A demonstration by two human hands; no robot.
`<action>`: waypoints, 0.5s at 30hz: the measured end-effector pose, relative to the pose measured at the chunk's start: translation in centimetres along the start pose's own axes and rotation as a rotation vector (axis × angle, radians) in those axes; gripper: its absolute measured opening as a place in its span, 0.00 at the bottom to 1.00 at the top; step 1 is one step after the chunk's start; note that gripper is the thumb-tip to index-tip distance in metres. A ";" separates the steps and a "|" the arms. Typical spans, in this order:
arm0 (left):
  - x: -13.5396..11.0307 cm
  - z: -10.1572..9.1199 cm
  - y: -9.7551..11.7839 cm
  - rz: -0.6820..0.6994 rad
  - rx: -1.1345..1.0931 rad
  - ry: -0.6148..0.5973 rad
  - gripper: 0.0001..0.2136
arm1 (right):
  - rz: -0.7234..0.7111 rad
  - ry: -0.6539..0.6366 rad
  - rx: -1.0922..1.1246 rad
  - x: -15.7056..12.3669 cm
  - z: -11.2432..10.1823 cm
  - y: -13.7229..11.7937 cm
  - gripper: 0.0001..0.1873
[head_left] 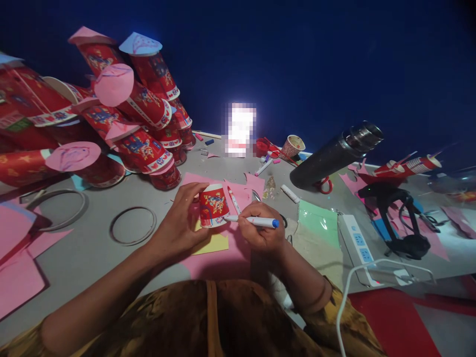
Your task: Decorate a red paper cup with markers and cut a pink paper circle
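My left hand [182,220] is closed round a red paper cup [213,205] that stands upside down on a yellow sheet of paper [215,243]. My right hand [260,233] grips a white marker with a blue end [255,220], held level, its tip touching the cup's rim at the paper. Both rest on a pink sheet [223,263] lying on the grey table [96,248]. Another pen [233,199] lies just behind the cup.
A heap of red paper cups with pink paper lids [122,119] fills the back left. A dark flask [334,153] lies on its side at the right, near a white power strip [359,243], a black stand [397,218], a green sheet [320,220] and loose markers.
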State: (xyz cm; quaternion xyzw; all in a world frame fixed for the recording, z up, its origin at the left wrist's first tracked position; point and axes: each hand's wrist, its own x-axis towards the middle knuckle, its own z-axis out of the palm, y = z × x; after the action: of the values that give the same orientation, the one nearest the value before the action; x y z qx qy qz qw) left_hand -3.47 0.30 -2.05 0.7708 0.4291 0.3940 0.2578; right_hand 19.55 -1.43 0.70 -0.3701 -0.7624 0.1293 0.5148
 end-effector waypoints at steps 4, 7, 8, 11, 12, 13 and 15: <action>0.0 0.0 0.0 -0.001 -0.006 0.014 0.35 | 0.005 0.008 0.022 -0.1 -0.1 0.0 0.06; 0.0 0.0 0.0 0.006 0.005 0.009 0.35 | 0.001 -0.003 0.015 0.0 -0.1 0.0 0.06; 0.0 0.0 0.0 0.005 0.004 0.008 0.35 | 0.002 -0.010 0.010 0.0 -0.2 -0.1 0.06; 0.0 0.0 0.2 -0.010 -0.008 0.009 0.34 | 0.009 -0.006 0.008 0.1 -0.2 -0.1 0.07; 0.1 0.0 0.2 -0.013 -0.010 0.007 0.34 | 0.013 -0.003 0.009 0.1 -0.2 -0.1 0.07; 0.1 0.0 0.3 -0.017 -0.010 0.005 0.34 | 0.017 0.000 0.009 0.0 -0.2 -0.1 0.07; 0.1 -0.1 0.3 -0.025 -0.008 0.000 0.34 | 0.024 0.001 0.003 0.0 -0.2 -0.1 0.07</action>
State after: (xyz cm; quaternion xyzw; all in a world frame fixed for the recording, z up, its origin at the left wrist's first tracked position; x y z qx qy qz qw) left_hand -3.34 0.23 -1.71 0.7644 0.4369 0.3925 0.2659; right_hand 19.68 -1.54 0.82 -0.3782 -0.7575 0.1366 0.5142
